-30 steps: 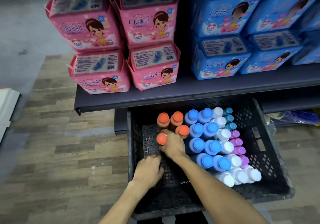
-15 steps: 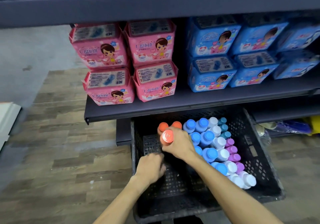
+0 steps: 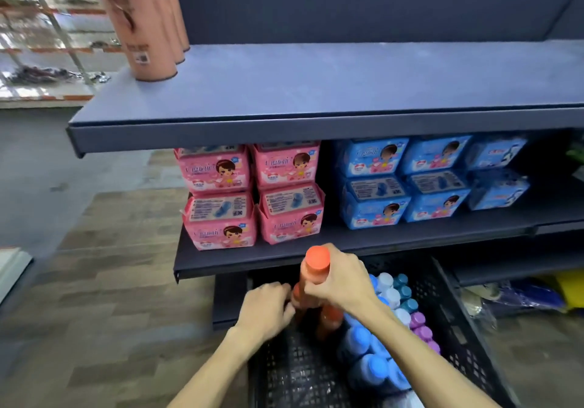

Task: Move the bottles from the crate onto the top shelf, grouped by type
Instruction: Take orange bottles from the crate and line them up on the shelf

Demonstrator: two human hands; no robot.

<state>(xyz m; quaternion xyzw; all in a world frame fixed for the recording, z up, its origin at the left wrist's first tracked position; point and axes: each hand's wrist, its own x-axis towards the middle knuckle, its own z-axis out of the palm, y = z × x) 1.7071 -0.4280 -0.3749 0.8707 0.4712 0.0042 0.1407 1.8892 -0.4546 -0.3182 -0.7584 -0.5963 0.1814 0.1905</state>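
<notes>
One orange-capped orange bottle (image 3: 316,273), right hand (image 3: 343,284) fingers wrapped round it, left hand (image 3: 268,309) grip unclear

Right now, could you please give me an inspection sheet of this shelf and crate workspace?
Surface: top shelf, mostly bare; tall peach bottles stand at its left end.
Job's things: black crate holds blue-capped bottles, white-capped bottles, teal-capped bottles and purple-capped bottles; one orange-capped bottle is held above them.
Clutter: pink packs and blue packs on the middle shelf.
Grippers: right hand grips the orange-capped bottle; left hand is at a second orange bottle, grip unclear.
Cables: nothing seen.
Surroundings: wood-look floor; blurred racks beyond the shelf's left end.
</notes>
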